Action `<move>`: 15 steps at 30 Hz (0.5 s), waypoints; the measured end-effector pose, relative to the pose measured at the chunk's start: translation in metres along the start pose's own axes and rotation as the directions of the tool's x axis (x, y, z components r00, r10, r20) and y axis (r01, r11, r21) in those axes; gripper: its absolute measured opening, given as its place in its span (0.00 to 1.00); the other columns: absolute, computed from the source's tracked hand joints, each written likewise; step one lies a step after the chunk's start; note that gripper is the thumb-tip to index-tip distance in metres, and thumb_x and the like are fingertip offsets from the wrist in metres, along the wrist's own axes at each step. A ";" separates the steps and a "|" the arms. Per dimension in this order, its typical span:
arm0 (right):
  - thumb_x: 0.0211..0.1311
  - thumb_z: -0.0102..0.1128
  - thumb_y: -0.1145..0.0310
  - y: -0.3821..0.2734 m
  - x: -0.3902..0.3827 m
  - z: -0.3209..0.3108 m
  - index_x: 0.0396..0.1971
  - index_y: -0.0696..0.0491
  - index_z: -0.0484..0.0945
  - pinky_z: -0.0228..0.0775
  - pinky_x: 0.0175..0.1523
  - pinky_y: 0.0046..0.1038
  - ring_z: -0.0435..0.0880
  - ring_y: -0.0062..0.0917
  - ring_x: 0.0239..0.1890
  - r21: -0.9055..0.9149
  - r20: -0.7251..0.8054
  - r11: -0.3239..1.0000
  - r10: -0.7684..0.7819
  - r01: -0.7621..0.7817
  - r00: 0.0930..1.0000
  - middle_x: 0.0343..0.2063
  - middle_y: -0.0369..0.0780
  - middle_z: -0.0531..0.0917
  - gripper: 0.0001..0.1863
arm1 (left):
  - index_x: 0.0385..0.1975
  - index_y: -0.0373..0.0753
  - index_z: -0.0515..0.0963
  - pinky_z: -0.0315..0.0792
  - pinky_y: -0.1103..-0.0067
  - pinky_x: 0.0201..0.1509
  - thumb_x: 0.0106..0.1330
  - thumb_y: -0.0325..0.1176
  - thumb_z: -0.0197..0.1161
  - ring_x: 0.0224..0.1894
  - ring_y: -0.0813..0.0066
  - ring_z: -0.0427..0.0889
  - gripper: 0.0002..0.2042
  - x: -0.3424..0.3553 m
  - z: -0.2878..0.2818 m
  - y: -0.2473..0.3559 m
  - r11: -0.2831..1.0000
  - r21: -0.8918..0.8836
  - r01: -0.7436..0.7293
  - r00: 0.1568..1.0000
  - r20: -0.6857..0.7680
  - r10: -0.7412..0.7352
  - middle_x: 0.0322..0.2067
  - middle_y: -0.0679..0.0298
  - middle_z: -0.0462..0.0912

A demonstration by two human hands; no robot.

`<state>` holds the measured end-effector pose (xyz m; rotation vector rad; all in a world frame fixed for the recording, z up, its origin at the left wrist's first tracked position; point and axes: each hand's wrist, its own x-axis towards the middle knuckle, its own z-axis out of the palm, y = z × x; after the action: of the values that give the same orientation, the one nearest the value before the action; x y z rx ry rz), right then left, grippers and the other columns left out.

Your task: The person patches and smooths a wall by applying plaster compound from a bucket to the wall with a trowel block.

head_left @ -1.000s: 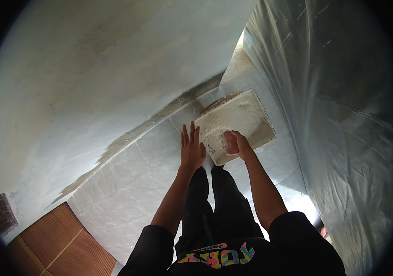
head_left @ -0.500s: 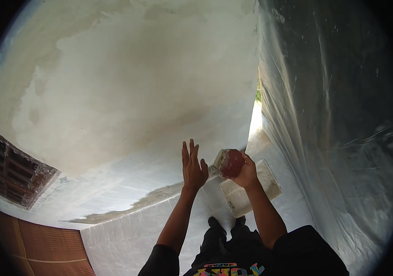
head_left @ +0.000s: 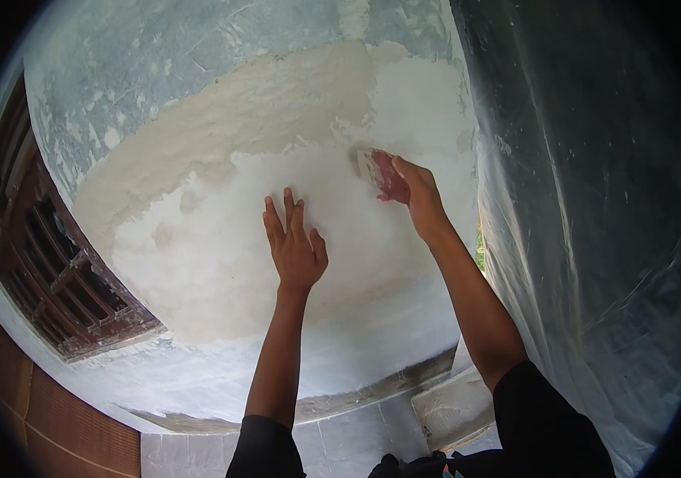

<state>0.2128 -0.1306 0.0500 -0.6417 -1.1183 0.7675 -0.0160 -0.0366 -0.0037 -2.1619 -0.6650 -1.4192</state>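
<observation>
Curved by the fisheye lens, a broad plastered wall [head_left: 197, 279] fills the head view: blue-green and mottled above, rough beige in a middle band, smoother and whiter below. To the right hangs a translucent plastic sheet [head_left: 595, 255], thin, glossy and creased in long folds. At left stand a dark brown window frame [head_left: 69, 271] with slatted bars and, beneath it, a reddish-brown ribbed panel [head_left: 77, 422]. Grey floor tiles [head_left: 340, 442] with fine joints run along the wall's foot; a shallow tray [head_left: 422, 426] rests at lower right, partly hidden by the arm, its interior coated with pale paste.

Right grip [head_left: 424, 197]: thumb and fingers pinch a flat red scraper [head_left: 394, 179] at its right side, in front of the upper right part of the wall; whether its edge touches the plaster cannot be told. Pale paste crusts the scraper's left edge. It is probably light, thin and fairly stiff, slippery where wet; the clean side away from the paste offers the surest hold. Left grip [head_left: 296, 255]: fingers spread, empty, before the whiter plaster; contact is uncertain.
</observation>
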 end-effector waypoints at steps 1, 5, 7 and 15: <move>0.74 0.54 0.54 -0.011 0.010 0.014 0.52 0.58 0.81 0.78 0.54 0.39 0.82 0.35 0.51 -0.196 -0.009 0.960 -0.208 0.202 0.978 0.51 0.43 0.84 0.22 | 0.68 0.31 0.62 0.42 0.47 0.80 0.65 0.26 0.53 0.80 0.37 0.42 0.28 0.008 0.001 -0.009 1.000 0.017 0.010 1.000 -0.017 -0.010 0.76 0.46 0.56; 0.68 0.61 0.62 -0.025 0.037 0.038 0.52 0.60 0.80 0.71 0.55 0.38 0.78 0.35 0.52 -0.723 0.381 0.200 -0.683 0.661 0.623 0.52 0.42 0.84 0.20 | 0.69 0.32 0.62 0.38 0.48 0.80 0.68 0.30 0.50 0.80 0.39 0.42 0.27 0.017 0.015 -0.034 0.994 0.109 0.014 0.998 -0.062 -0.007 0.77 0.47 0.55; 0.63 0.64 0.63 -0.017 0.038 0.047 0.56 0.58 0.79 0.67 0.52 0.40 0.75 0.35 0.55 -0.770 0.440 0.087 -0.644 0.632 0.625 0.56 0.41 0.80 0.23 | 0.68 0.33 0.63 0.37 0.50 0.81 0.70 0.34 0.49 0.81 0.42 0.43 0.27 0.012 0.016 -0.039 0.980 0.199 0.027 0.996 -0.086 -0.010 0.77 0.48 0.56; 0.61 0.65 0.56 -0.012 0.049 0.039 0.57 0.55 0.76 0.60 0.54 0.44 0.70 0.31 0.61 -0.791 0.597 -0.303 -0.576 0.532 0.559 0.60 0.40 0.75 0.27 | 0.63 0.33 0.71 0.38 0.54 0.81 0.68 0.35 0.51 0.80 0.46 0.51 0.24 0.012 0.020 -0.038 0.983 0.176 0.049 0.988 -0.152 -0.021 0.74 0.51 0.64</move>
<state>0.1897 -0.0951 0.0978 -1.0558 -1.6435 -1.1977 -0.0218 0.0068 0.0046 -1.8937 -0.7476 -1.4635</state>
